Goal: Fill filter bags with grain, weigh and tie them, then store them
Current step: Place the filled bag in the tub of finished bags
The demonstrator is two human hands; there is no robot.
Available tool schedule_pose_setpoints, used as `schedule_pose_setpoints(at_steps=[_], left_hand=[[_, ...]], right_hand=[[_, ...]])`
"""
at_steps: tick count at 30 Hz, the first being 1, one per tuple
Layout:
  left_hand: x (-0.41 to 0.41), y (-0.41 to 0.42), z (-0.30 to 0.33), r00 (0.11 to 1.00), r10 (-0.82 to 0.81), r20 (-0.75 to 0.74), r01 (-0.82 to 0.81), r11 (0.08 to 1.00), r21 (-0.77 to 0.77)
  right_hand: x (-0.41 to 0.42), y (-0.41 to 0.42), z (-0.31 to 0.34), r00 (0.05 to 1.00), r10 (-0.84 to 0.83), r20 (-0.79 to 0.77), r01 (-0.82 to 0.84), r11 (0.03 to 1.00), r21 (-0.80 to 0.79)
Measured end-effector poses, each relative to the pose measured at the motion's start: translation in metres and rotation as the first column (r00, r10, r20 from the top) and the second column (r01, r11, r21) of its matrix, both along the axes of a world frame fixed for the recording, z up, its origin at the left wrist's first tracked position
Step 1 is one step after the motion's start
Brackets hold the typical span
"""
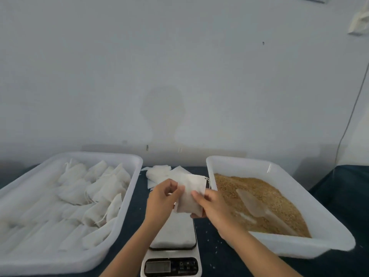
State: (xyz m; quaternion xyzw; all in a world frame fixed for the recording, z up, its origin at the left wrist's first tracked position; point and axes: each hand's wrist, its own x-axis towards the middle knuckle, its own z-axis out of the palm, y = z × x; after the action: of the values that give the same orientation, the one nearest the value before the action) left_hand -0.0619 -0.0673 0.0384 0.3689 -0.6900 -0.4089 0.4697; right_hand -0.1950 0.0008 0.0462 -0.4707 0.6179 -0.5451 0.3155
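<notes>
Holding filter bag [191, 193] above scale [172, 246], both hands' grip pinching

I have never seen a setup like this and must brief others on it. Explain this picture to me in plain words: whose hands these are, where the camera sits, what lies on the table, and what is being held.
There is no machine here. A person works with bare hands, and the single picture comes from a camera worn on their head, looking forward and down.

The left hand and the right hand together hold one flat, empty-looking white filter bag above a small kitchen scale.

On the dark table, the white tray on the left holds many filled white bags. The white tray on the right holds brown grain with a clear scoop lying in it. Behind the hands lies a loose pile of spare bags.
</notes>
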Motion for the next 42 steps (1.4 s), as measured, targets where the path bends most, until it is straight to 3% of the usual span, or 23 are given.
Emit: schedule_pose_setpoints(at_steps=[2,3,7,10,14,17,20,25,42], left_hand=[[0.014,-0.002,-0.013,0.992,0.057,0.109,-0.056,0.998,-0.019],[0.019,-0.004,-0.02,0.984,0.08,0.162,-0.077,0.997,-0.023],[0.031,-0.01,-0.042,0.956,0.082,0.281,-0.095,0.995,0.036],[0.034,-0.013,-0.051,0.952,0.119,0.281,-0.134,0.99,0.036],[0.036,-0.017,-0.054,0.932,0.181,0.315,-0.17,0.984,-0.06],[0.04,-0.021,-0.052,0.954,0.172,0.245,-0.152,0.983,-0.098],[0.044,-0.024,-0.047,0.973,0.173,0.155,-0.165,0.984,-0.065],[0.046,-0.021,-0.042,0.988,0.149,0.049,-0.151,0.988,0.032],[0.046,-0.021,-0.047,0.986,0.138,0.093,-0.145,0.986,0.078]], right_hand=[[0.01,-0.008,-0.01,0.956,-0.064,-0.287,0.069,0.998,0.006],[0.014,-0.011,-0.015,0.934,-0.072,-0.351,0.082,0.997,0.013],[0.025,-0.02,-0.039,0.866,-0.071,-0.495,0.111,0.992,0.052],[0.027,-0.026,-0.05,0.829,-0.071,-0.554,0.117,0.992,0.048],[0.026,-0.034,-0.052,0.835,-0.063,-0.547,0.089,0.996,0.021],[0.024,-0.037,-0.049,0.888,-0.071,-0.455,0.059,0.997,-0.042],[0.022,-0.036,-0.042,0.936,-0.106,-0.335,0.058,0.987,-0.149],[0.019,-0.037,-0.031,0.951,-0.165,-0.261,0.104,0.967,-0.231],[0.006,-0.035,-0.045,0.962,-0.149,-0.23,0.103,0.974,-0.201]])
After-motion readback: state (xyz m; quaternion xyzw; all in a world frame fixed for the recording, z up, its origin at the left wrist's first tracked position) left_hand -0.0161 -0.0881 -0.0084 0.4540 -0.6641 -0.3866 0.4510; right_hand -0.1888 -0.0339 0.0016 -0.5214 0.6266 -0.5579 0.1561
